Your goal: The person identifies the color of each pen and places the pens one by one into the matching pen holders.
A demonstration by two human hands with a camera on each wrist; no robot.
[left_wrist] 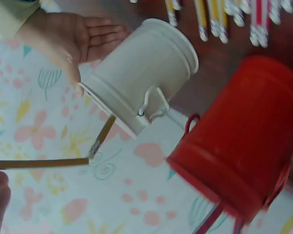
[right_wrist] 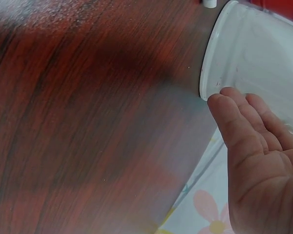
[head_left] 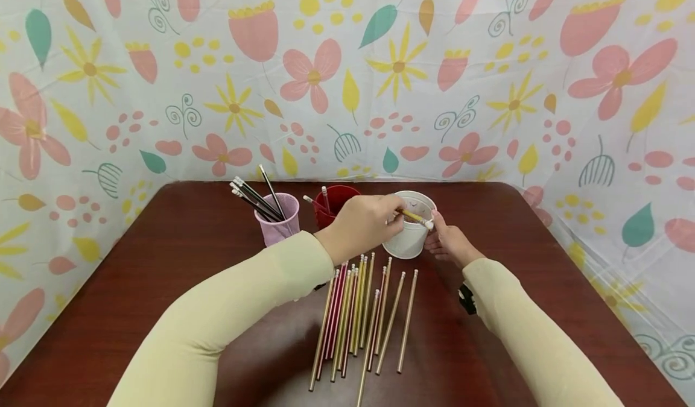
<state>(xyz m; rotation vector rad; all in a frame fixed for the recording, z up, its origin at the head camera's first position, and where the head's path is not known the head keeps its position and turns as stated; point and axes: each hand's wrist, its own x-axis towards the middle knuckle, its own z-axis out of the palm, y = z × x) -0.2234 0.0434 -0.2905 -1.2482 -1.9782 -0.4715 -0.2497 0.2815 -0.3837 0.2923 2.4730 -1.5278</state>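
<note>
My left hand (head_left: 362,223) pinches a gold pencil (left_wrist: 44,163) above the white bucket (head_left: 404,245). The pencil's white eraser end points at the bucket's right rim. Another gold pencil (left_wrist: 103,134) sticks out of the bucket's mouth in the left wrist view, its tip close to the held one. On the bucket's right side is my right hand (head_left: 455,244), thumb by the rim. Its fingers (right_wrist: 241,114) stretch fairly straight along the outer wall. Gold and red-striped pencils (head_left: 353,316) lie loosely in front of the bucket, erasers away from me.
Left of the white bucket stands a red bucket (head_left: 341,196) with a couple of reddish pencils in it. Further left, a pink cup (head_left: 282,229) holds several black pencils (head_left: 255,199). A flowered cloth (head_left: 347,93) hangs behind the dark wooden table (head_left: 179,250).
</note>
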